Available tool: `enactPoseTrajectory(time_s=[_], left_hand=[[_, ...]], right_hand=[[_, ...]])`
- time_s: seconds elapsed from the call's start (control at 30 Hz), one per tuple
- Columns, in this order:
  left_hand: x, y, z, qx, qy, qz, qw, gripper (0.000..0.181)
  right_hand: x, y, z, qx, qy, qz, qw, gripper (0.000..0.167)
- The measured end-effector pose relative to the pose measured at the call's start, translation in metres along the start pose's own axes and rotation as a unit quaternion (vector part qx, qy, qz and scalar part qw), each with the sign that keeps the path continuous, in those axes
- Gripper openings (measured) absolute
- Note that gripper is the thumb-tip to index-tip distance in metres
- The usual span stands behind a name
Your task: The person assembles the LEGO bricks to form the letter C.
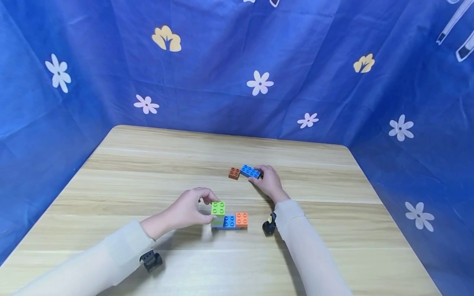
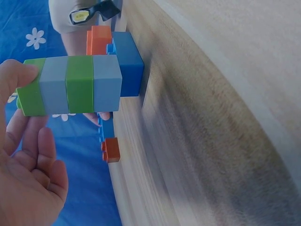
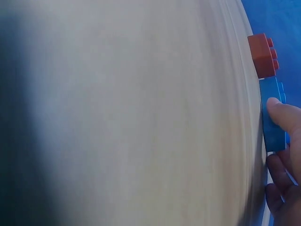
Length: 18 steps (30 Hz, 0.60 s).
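Pale long sleeves (image 1: 309,246), black wrist devices (image 1: 151,260), seemingly cameras, yellowish patch (image 2: 80,16)

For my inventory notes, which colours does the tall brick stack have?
The tall stack alternates green and light blue, clearest in the left wrist view.

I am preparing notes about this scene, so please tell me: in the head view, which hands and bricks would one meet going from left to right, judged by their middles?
Left hand, lime-green four-stud brick, brown four-stud brick, orange four-stud brick, blue eight-stud brick, right hand.
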<state>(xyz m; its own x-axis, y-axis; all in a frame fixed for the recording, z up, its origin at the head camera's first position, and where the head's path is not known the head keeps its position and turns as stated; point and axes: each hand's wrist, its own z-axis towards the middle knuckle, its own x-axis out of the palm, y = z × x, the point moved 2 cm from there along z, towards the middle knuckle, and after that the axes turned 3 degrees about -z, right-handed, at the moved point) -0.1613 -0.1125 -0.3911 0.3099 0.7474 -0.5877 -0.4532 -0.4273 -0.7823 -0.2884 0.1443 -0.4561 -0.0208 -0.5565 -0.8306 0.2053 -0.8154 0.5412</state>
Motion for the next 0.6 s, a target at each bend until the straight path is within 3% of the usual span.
enactPoseTrajectory(time_s=[0.3,0.6], left_hand=[[0.000,0.001,0.000,-0.007,0.004,0.001,1.0000,0.035],[0.000,0.002,0.000,-0.001,-0.001,0.001,1.0000,0.035]], right_hand=[[-0.011,-0.009,-0.007,0.005,-0.015,0.037,0.9992,0.043],[-0.025,-0.005,-0.024,-0.035,-0.025,0.090,0.9950,0.042]])
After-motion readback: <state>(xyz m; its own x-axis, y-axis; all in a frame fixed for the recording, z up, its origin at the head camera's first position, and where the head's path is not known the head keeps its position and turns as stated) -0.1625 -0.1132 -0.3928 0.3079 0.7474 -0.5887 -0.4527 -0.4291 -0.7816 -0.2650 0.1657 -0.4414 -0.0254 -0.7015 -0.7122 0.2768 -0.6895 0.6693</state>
